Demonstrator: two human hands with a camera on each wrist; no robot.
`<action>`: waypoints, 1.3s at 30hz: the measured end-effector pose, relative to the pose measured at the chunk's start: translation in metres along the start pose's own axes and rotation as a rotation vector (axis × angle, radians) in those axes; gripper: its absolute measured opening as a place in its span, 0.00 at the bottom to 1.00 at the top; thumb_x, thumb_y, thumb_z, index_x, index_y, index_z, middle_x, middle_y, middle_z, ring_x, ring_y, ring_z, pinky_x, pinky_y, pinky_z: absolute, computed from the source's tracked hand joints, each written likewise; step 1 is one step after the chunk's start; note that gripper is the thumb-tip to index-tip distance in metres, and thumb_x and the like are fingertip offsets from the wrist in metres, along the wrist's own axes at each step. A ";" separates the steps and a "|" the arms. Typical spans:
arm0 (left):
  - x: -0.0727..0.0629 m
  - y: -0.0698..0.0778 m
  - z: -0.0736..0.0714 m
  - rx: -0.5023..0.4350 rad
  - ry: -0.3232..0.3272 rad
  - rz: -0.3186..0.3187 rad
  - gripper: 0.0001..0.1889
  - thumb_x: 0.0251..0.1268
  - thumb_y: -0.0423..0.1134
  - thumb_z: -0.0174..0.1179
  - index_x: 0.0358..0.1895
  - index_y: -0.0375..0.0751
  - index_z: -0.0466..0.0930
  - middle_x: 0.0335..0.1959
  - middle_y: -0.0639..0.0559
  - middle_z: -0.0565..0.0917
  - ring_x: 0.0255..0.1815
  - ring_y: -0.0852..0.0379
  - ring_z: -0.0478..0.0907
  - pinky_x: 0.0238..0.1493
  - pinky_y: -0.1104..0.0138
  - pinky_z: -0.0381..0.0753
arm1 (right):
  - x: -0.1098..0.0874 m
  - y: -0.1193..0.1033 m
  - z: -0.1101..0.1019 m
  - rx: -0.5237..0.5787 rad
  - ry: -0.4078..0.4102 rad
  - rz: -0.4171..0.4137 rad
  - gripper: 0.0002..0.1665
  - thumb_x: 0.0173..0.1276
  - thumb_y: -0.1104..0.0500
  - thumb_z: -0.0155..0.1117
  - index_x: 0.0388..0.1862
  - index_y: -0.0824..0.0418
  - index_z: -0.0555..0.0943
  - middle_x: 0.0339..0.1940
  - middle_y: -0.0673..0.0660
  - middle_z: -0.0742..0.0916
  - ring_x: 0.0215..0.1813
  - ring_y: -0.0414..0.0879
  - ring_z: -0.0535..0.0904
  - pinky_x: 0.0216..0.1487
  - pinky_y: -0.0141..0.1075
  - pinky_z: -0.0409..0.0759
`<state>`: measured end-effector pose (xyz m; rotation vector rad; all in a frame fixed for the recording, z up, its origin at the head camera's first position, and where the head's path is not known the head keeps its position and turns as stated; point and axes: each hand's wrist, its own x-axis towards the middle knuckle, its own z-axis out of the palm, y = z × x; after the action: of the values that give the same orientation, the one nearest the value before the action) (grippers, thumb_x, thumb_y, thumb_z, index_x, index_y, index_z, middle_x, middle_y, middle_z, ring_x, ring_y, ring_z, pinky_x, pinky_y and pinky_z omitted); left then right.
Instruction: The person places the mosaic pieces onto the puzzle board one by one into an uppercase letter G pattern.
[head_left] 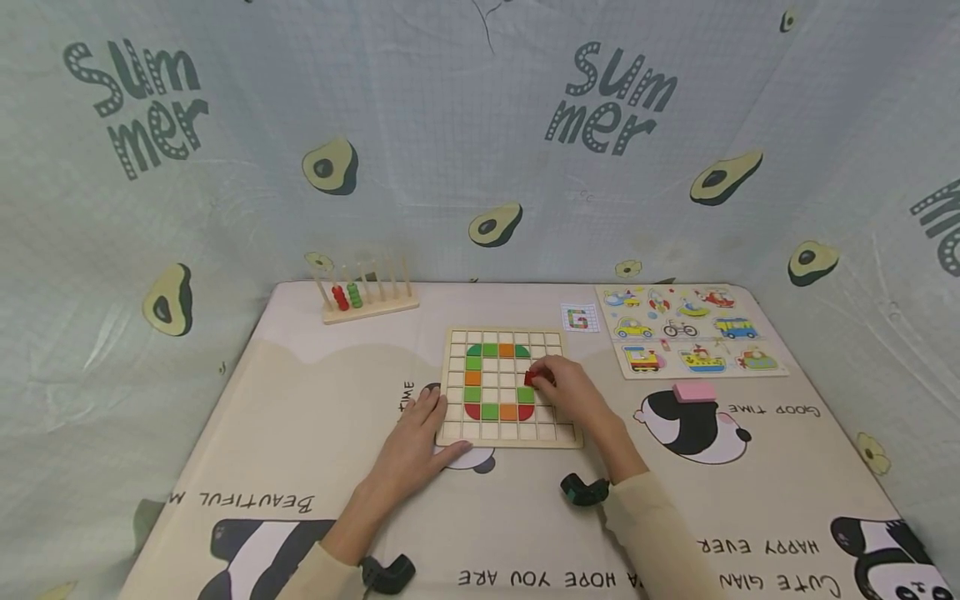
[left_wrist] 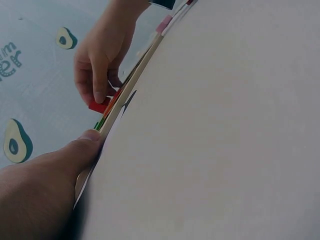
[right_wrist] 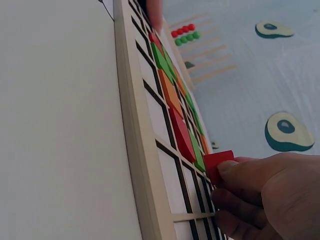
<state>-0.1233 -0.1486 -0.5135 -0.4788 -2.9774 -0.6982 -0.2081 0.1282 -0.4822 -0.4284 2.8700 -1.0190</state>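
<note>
A square wooden grid board (head_left: 573, 433) lies mid-table, with green, orange and red tiles forming most of a ring in its cells. My right hand (head_left: 573, 392) pinches a red tile (right_wrist: 216, 165) between thumb and fingers, over the right side of the ring, just above a green tile (head_left: 526, 395) in the head view. The red tile looks tilted in the right wrist view. My left hand (head_left: 412, 437) rests at the board's lower left edge, fingers extended, its thumb against the rim in the left wrist view.
Behind the board lies a small pattern card (head_left: 580, 317) with a coloured G. A wooden peg rack (head_left: 371, 310) with red and green beads stands back left. At right are a picture puzzle board (head_left: 611, 333) and a pink block (head_left: 694, 392). Printed cloth hangs around the table.
</note>
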 end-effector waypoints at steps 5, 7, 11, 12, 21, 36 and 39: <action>0.000 0.000 0.002 0.000 -0.005 -0.001 0.48 0.63 0.65 0.61 0.75 0.32 0.63 0.78 0.37 0.62 0.81 0.40 0.56 0.81 0.50 0.57 | 0.002 -0.002 0.005 -0.019 0.016 -0.006 0.08 0.73 0.60 0.63 0.48 0.60 0.83 0.44 0.54 0.88 0.43 0.45 0.81 0.49 0.41 0.84; -0.001 0.000 0.002 -0.002 -0.005 -0.004 0.48 0.63 0.65 0.62 0.75 0.32 0.63 0.78 0.37 0.62 0.81 0.40 0.56 0.81 0.49 0.57 | 0.003 -0.002 0.006 -0.026 0.021 -0.008 0.08 0.73 0.60 0.63 0.47 0.60 0.84 0.44 0.55 0.88 0.43 0.45 0.81 0.49 0.41 0.83; -0.002 0.002 0.000 -0.011 -0.004 -0.012 0.48 0.63 0.65 0.62 0.75 0.33 0.63 0.78 0.38 0.62 0.81 0.40 0.56 0.81 0.49 0.57 | 0.003 -0.002 0.008 -0.047 0.019 -0.013 0.08 0.73 0.60 0.64 0.46 0.60 0.86 0.44 0.55 0.87 0.42 0.45 0.79 0.47 0.39 0.82; -0.002 0.002 0.000 -0.011 -0.005 -0.014 0.47 0.63 0.65 0.62 0.75 0.33 0.63 0.78 0.38 0.62 0.81 0.40 0.56 0.81 0.49 0.57 | 0.003 -0.003 0.008 -0.057 0.020 -0.017 0.08 0.72 0.60 0.64 0.46 0.60 0.86 0.44 0.55 0.87 0.42 0.45 0.79 0.46 0.39 0.81; -0.002 0.002 -0.001 -0.014 -0.002 -0.015 0.47 0.63 0.65 0.62 0.74 0.32 0.64 0.78 0.38 0.63 0.81 0.40 0.57 0.81 0.49 0.57 | 0.005 -0.005 0.009 -0.105 0.007 -0.015 0.11 0.71 0.58 0.66 0.45 0.62 0.89 0.37 0.54 0.84 0.35 0.43 0.75 0.38 0.34 0.76; -0.001 0.001 -0.001 -0.014 -0.001 -0.009 0.47 0.63 0.66 0.61 0.75 0.33 0.63 0.78 0.38 0.62 0.81 0.41 0.56 0.81 0.50 0.57 | 0.000 -0.006 0.002 -0.090 0.018 0.007 0.12 0.74 0.58 0.63 0.49 0.62 0.86 0.43 0.56 0.86 0.42 0.46 0.79 0.46 0.40 0.82; -0.001 0.001 -0.002 -0.006 0.003 -0.003 0.47 0.63 0.65 0.62 0.75 0.33 0.63 0.78 0.38 0.63 0.81 0.41 0.57 0.81 0.50 0.57 | -0.003 -0.006 -0.005 -0.092 0.021 0.021 0.11 0.74 0.58 0.63 0.50 0.62 0.85 0.43 0.56 0.86 0.40 0.46 0.77 0.43 0.39 0.82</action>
<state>-0.1222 -0.1484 -0.5116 -0.4730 -2.9753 -0.7079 -0.2041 0.1276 -0.4746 -0.3950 2.9421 -0.8964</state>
